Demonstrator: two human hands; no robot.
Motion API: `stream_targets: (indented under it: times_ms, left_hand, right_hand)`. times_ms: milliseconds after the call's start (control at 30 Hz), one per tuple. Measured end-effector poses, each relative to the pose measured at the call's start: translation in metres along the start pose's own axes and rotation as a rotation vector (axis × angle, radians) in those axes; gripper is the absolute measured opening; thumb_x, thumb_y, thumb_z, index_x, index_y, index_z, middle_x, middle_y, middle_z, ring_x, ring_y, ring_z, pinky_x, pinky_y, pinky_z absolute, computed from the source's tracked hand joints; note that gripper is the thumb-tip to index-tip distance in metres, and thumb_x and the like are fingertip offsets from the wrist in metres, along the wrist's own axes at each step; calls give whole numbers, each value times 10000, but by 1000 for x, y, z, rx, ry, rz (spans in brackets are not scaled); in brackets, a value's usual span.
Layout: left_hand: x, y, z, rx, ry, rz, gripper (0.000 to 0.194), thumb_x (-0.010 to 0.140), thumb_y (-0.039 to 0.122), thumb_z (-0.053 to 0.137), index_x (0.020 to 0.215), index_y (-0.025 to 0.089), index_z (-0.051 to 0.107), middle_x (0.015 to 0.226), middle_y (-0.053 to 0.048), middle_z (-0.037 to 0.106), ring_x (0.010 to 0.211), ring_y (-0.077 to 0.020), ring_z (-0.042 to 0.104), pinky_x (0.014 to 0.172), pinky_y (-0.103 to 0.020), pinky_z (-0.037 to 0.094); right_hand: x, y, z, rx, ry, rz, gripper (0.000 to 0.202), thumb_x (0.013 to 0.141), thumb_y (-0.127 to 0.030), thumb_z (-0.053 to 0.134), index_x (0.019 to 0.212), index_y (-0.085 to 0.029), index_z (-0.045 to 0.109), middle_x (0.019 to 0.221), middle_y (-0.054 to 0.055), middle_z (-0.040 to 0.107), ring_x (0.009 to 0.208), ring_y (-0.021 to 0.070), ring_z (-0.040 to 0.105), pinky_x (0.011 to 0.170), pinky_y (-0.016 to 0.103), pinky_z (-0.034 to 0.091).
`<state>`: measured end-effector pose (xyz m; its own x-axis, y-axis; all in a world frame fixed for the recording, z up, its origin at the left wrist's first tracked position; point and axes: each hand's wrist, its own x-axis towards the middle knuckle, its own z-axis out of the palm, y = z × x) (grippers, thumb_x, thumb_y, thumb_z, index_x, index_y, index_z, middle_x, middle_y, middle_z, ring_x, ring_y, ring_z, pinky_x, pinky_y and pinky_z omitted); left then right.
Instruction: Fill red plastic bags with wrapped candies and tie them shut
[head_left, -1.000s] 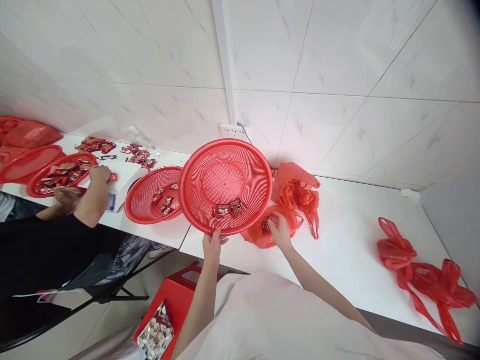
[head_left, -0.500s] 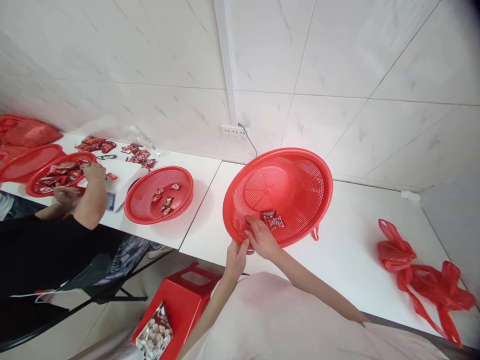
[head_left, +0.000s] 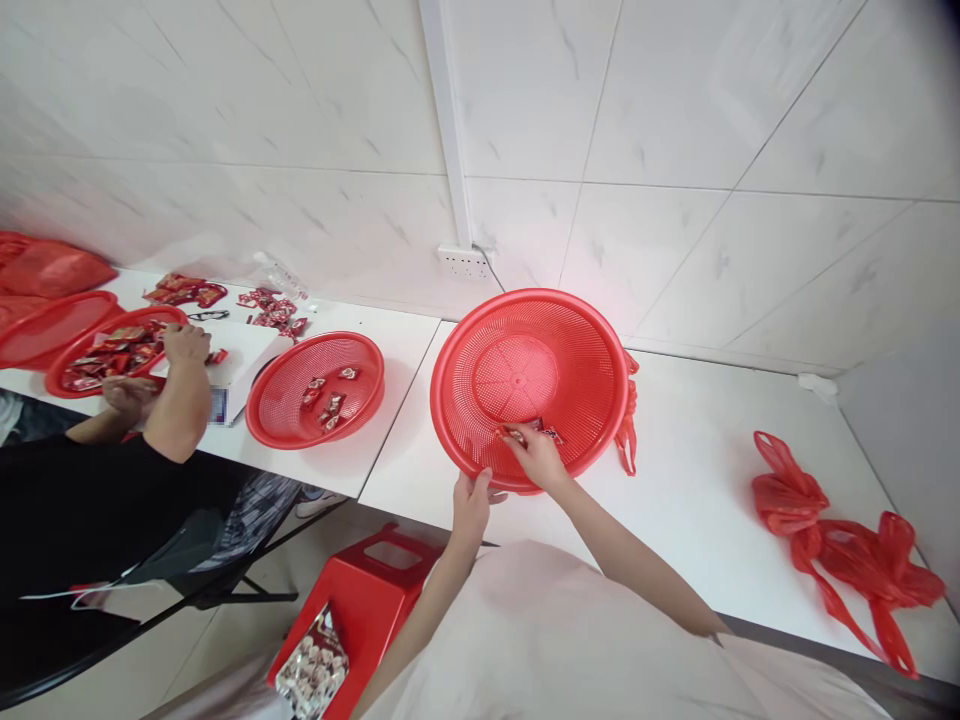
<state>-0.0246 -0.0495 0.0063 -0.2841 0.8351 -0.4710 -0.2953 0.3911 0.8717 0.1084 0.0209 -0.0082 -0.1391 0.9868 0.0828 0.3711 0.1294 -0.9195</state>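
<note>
A round red plastic basket with perforated walls stands before me on the white table. My left hand is closed on its near rim, thumb on top and fingers underneath. Inside, my right hand reaches over the near wall, its fingers pinched on a small wrapped candy. Another small wrapped candy lies right beside these fingers, partly covered by the hand. A red plastic bag shows at the basket's right side, partly hidden by it.
To the left stands a second red basket with several wrapped candies. Further left, a co-worker's hands are at a basket of packets. Knotted red bags lie at the right. A red stool bears a printed pouch.
The basket has come down flatter and shifted slightly left, uncovering more of the red bag. My right hand has moved from the near wall onto the candies and closed on one.
</note>
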Motion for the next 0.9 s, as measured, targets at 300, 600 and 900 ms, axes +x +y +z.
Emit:
stream_targets:
  times_ms: [300,600,900]
  left_hand:
    - [10,14,-9,-17,115,-110,311,847,202,607,1146,132,561,936,-97,721,666,-172,712,592,-290,605]
    - [29,18,-34,-85,315,-47,267,835,180,574,1095,119,566,795,-59,687,567,-158,684,536,-276,584]
    - [38,29,-59,-96,405,38,333,810,186,590,1139,139,560,811,-57,682,584,-164,691,536,-268,584]
  right_hand:
    - [23,16,-31,506,352,190,417,784,-477,686,1047,-153,681,937,57,745,863,202,677,837,348,530]
    - [-5,34,-43,835,258,323,365,700,-459,776,930,-195,673,853,35,736,783,199,704,800,363,570]
    - [-31,83,-26,804,173,835,262,786,-438,704,797,-179,667,729,77,724,661,185,700,620,302,589]
